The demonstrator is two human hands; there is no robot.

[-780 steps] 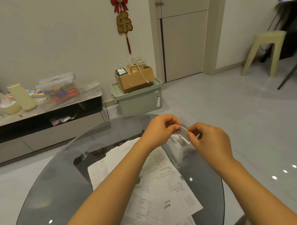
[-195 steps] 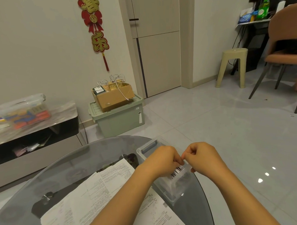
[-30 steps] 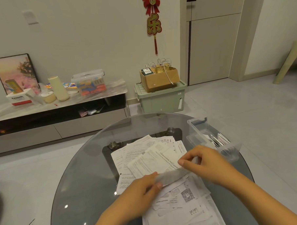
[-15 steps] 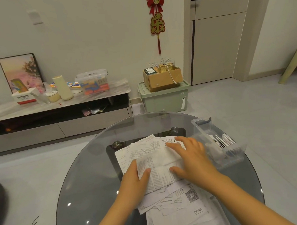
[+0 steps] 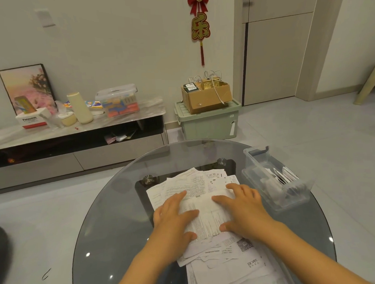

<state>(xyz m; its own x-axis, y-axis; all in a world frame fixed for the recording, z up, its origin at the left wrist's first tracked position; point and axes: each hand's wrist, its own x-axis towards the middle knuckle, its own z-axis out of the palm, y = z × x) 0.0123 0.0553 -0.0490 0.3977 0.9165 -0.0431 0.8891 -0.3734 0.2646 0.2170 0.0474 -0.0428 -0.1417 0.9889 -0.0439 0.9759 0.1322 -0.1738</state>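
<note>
A second ago both hands pinched a folded strip of paper above the pile. Half a second ago it was laid open, the right hand stretched across its top. Now the left hand (image 5: 175, 219) lies flat on the left part of the sheet (image 5: 207, 216), fingers straight and slightly spread, thumb pointing inward. The right hand (image 5: 243, 208) has drawn back to the sheet's right part and presses down in the same way, fingers spread.

The sheet, covered in small print, lies between and under the two palms. Its bare middle shows in the gap between the thumbs. It rests on top of a loose pile of papers (image 5: 230, 262), which spreads toward the near edge.

The pile sits on a round glass table (image 5: 112, 220). At the table's right edge, just beside the right hand, stands a clear plastic box (image 5: 290, 201) holding folded slips.

Across the grey tiled floor (image 5: 311, 136), a framed picture (image 5: 25, 84) leans against the wall on a low cabinet (image 5: 74, 129) at the left. Further right, a cardboard box (image 5: 204, 100) sits on a green storage bin (image 5: 207, 126). A red ornament (image 5: 199, 23) hangs on the wall above them, and a pale door (image 5: 279, 52) stands to the right.
</note>
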